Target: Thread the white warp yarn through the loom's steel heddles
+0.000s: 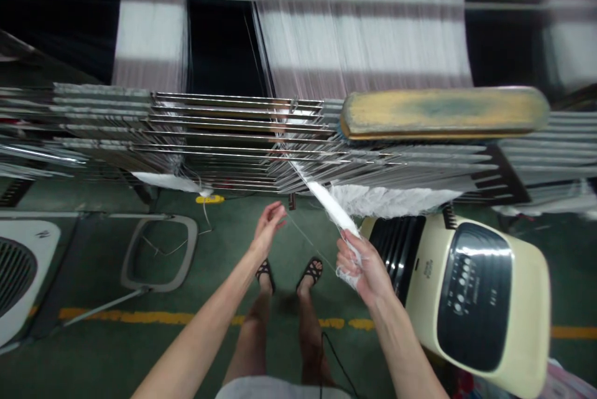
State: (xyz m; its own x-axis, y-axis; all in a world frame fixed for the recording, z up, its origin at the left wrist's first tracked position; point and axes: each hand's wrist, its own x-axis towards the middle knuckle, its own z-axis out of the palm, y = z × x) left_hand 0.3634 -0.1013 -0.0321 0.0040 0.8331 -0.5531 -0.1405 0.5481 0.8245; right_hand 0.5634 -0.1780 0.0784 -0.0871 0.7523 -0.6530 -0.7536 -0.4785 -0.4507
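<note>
My right hand (357, 262) is closed round a bundle of white yarn (333, 203), which runs up and left into the wires and rods of the loom (214, 119). Loose ends of the bundle curl below the fingers. My left hand (270, 222) is pinched at its fingertips on a single thin thread (303, 235), which slants down toward the right hand. Above the right hand hangs a fringe of white yarn (396, 199). A long brush with a worn yellow back (443, 114) lies across the rods at the right.
White warp sheets (364, 38) spread behind the loom's rods. A cream appliance with a dark control panel (527, 306) stands at the right. On the left are a grey frame (190, 256), a white vented unit (44, 275) and a yellow power strip (209, 199). A yellow line (153, 316) crosses the green floor.
</note>
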